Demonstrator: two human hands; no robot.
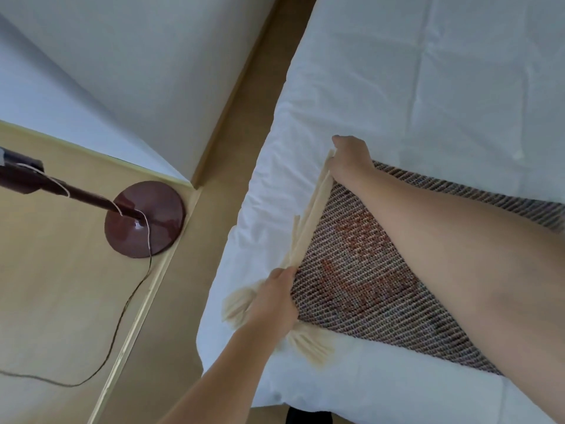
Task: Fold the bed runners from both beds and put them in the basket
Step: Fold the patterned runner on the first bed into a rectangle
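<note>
A: Where is the bed runner (360, 270)?

B: It lies across the white bed (428, 87), running off toward the right edge of the view. It is a woven cloth of dark and pale threads with reddish patches, and its near end carries a cream border with cream tassels (308, 347).

A: And the hands?

B: Both are on that cream end of the runner. The left hand (272, 304) is closed over the runner's nearer corner, fingers folded around the edge, with tassels spilling out on either side of it. The right hand (348, 160) grips the farther corner, pinching the cream border between thumb and fingers. The border is drawn taut between the two hands, lifted a little off the sheet.

A: What lies around the runner?

B: White bedding all round it, creased just left of the runner's end. Further left of the runner is a strip of tan floor, then a pale wooden surface (61, 270) bearing the round dark-red lamp base (145, 220), its stem slanting away to the left and a thin cord (122, 316) trailing from it.
</note>
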